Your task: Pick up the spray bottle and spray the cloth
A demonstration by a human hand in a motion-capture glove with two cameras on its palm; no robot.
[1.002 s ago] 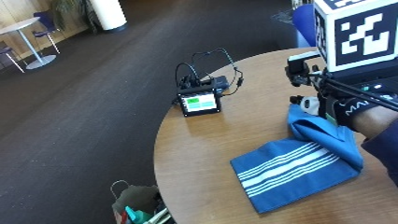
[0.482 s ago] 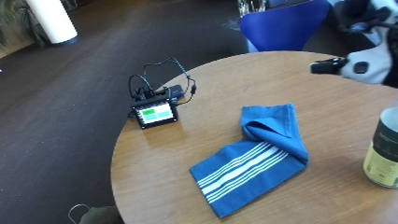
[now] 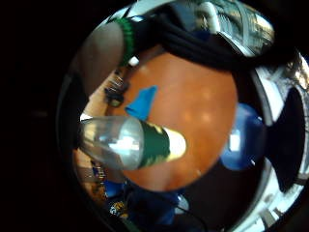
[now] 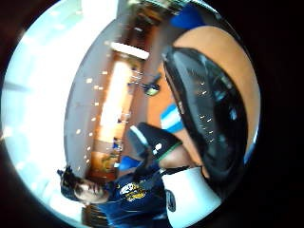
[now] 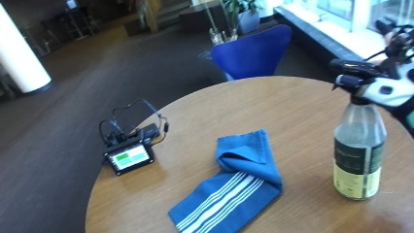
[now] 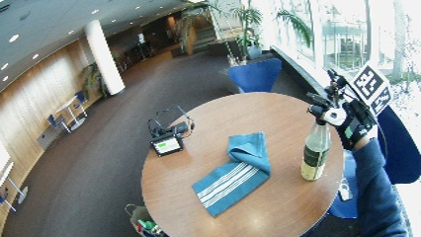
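The spray bottle [image 5: 357,150] stands upright on the round wooden table [image 5: 271,107], near its right edge; it is clear, with a green and yellow label and a black spray head. My gloved right hand [image 5: 391,87] is beside the spray head, palm close to it, fingers reaching up past it. In the wide view the hand [image 6: 347,126] sits at the top of the bottle [image 6: 315,153]. The little finger side palm view looks down along the bottle [image 3: 130,142]. A blue cloth with white stripes [image 5: 236,187] lies partly folded left of the bottle, apart from it.
A small device with a green screen and cables [image 5: 131,156] sits at the table's left edge. A blue chair [image 5: 253,50] stands behind the table. Bare wood shows between cloth and bottle. A bag [image 6: 141,226] lies on the floor by the table.
The outside camera has shifted. My hand has left the cloth's near end and moved to the bottle's spray head. The cloth and the device lie as before.
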